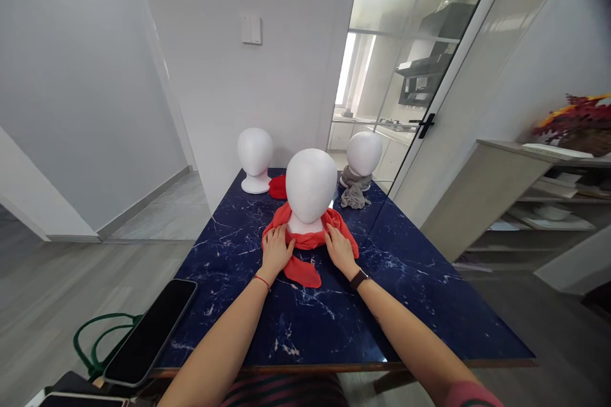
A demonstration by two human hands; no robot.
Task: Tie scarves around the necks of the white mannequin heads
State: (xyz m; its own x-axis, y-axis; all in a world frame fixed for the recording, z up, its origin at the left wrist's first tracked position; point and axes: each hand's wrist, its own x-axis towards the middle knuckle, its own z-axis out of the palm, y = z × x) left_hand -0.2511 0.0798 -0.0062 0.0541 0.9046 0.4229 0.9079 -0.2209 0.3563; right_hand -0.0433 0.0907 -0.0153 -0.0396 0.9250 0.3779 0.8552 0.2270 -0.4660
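A white foam mannequin head (pixel 311 184) stands upright in the middle of the table. A coral-red scarf (pixel 303 272) lies around its base, one end trailing toward me. On the scarf's left side rests my left hand (pixel 277 251), fingers stretched over the cloth and thumb apart. My right hand (pixel 340 249) lies on the right side of the same scarf, its fingers also extended. Both hands touch the cloth, and neither visibly grips it. Cloth under the palms is hidden.
Behind stand a bare white mannequin head (pixel 255 156) beside a red cloth (pixel 277 187), and another head (pixel 364 154) with a grey scarf (pixel 355 196) at its base. A phone (pixel 151 331) lies at the left edge of the blue marbled table (pixel 410 305). A glass door (pixel 405 44) is behind.
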